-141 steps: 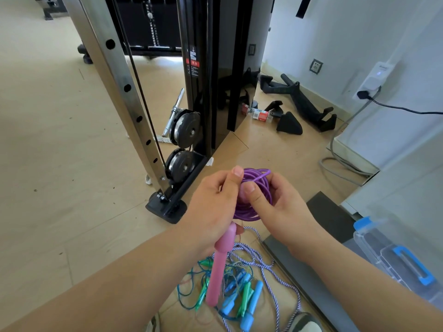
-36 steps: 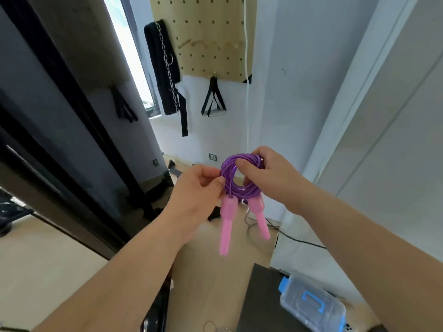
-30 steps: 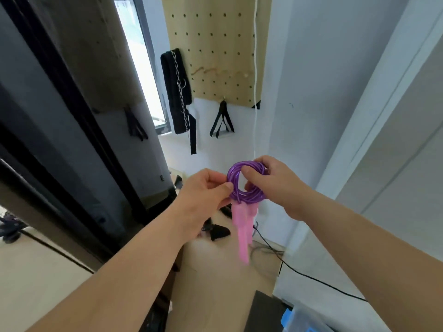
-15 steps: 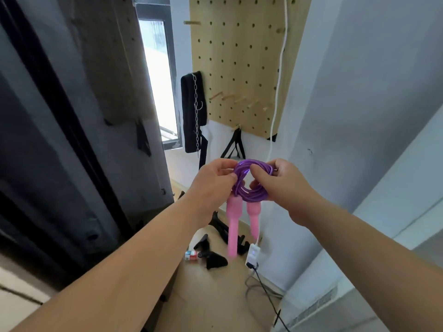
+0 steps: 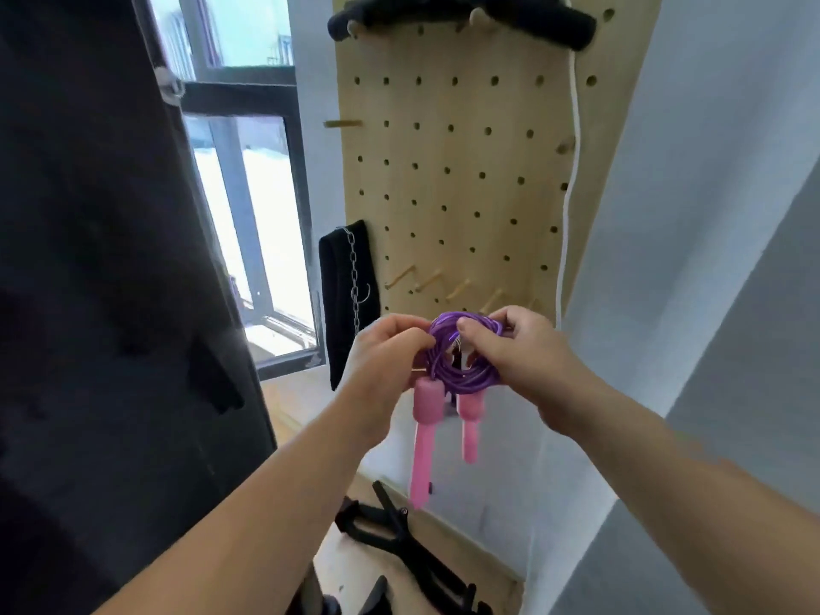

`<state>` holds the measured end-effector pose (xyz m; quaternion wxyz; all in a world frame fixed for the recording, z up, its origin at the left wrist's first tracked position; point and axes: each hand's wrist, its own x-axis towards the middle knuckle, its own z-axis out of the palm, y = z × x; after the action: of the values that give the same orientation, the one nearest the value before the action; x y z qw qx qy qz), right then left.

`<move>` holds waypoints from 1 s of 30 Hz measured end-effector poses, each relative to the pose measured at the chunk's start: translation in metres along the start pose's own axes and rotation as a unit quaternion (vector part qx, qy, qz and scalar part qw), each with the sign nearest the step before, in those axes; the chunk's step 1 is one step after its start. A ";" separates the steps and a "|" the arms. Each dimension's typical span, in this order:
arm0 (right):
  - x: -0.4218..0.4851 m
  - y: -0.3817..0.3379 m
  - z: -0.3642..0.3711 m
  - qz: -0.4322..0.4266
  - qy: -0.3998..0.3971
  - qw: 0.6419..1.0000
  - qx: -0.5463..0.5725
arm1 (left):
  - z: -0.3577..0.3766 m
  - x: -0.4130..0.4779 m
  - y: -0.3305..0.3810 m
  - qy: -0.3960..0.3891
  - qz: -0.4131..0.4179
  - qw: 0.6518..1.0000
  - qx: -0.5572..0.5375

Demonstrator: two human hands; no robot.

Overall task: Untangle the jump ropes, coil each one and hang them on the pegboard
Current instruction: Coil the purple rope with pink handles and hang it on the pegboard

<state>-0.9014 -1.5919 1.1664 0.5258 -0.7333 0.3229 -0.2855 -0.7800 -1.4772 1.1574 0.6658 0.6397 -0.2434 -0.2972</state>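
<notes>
Both hands are holding the purple jump rope (image 5: 466, 378) up in front of the pegboard (image 5: 443, 193), just below its row of wooden pegs (image 5: 427, 281). The left hand (image 5: 381, 364) is pinching the coil's left side, fingers (image 5: 412, 338) curled round the strands. The right hand (image 5: 521, 361) is gripping the top and right side, thumb hooking over the loops. The two pink handles (image 5: 423, 437) are dangling straight down beneath the coil, well off the floor.

So this rope is looking properly coiled, and the hanging is the step in hand. It's not yet done, since the loop isn't sitting on any peg.

To do it well, I'd say the hands should be spreading the coil's centre so a clean hole is showing. Then they should be lifting it and slipping every strand over one peg. Catching only a few risks the rest sagging loose. Letting go gently matters too, so the handles' weight is pulling the bundle snug rather than swinging it off.

Mind the black strap with the chain (image 5: 350, 304) hanging at the left and the white cord (image 5: 572, 148) running down the right edge. A middle peg is looking like the safest choice.
</notes>
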 end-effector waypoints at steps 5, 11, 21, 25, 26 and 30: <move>0.083 -0.029 0.016 -0.022 0.010 1.000 0.018 | -0.014 0.075 0.030 -0.008 0.042 0.999 0.029; 0.160 -0.049 0.023 -0.010 -0.058 0.997 0.049 | -0.022 0.146 0.059 0.030 0.066 0.995 0.064; 0.290 -0.101 0.068 -0.098 -0.085 0.991 0.039 | -0.057 0.262 0.117 0.126 0.127 0.976 0.122; 0.350 -0.135 0.099 -0.151 -0.077 0.985 0.026 | -0.078 0.319 0.151 0.125 0.155 0.971 0.135; 0.368 -0.146 0.107 -0.165 -0.076 0.983 0.023 | -0.084 0.335 0.161 0.130 0.160 0.970 0.130; 0.427 -0.178 0.145 -0.198 -0.095 0.976 0.010 | -0.108 0.390 0.187 0.189 0.191 0.959 0.091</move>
<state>-0.4925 -1.7947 1.3289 0.4948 -0.8012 0.1171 -0.3156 -0.4132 -1.6755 1.3155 0.6832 0.6834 -0.2568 -0.0154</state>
